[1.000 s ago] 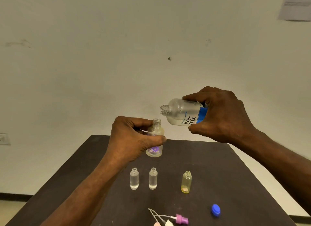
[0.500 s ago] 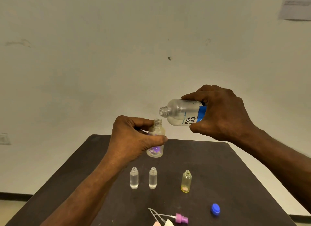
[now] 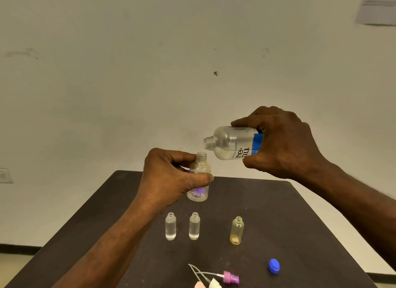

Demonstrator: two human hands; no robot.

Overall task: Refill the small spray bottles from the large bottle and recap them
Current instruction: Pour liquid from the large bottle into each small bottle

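Left hand [image 3: 169,178], fingers curled, grips a small clear flower-printed spray bottle [image 3: 199,180] upright above the dark table [image 3: 289,223]. Right hand [image 3: 282,142] clasps the large clear blue-labelled bottle [image 3: 233,143], tipped sideways, mouth just above the small bottle's open neck.

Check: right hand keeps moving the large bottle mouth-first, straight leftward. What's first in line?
Judging loosely, nothing: the large bottle in the right hand has its mouth above the flowered bottle's neck, so it likely passes over. Depth unclear.
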